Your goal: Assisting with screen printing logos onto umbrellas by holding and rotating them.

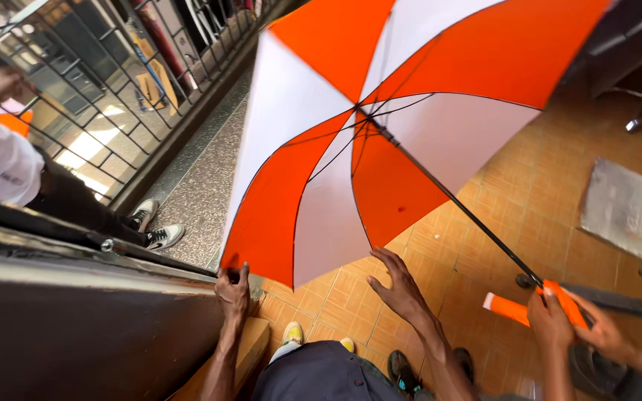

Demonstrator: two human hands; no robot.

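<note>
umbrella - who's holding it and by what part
The left hand pinches the canopy's lower edge of the umbrella. The right hand is open, holding nothing. Another person's hands grip its orange handle end.

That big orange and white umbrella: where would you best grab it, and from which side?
Grip the umbrella by its orange handle, coming from the right: the thin dark shaft ends there. Another person's hands hold it already.

One head-worn camera looks steeply down, close over an open umbrella (380,141) and tiled floor (529,200).
</note>
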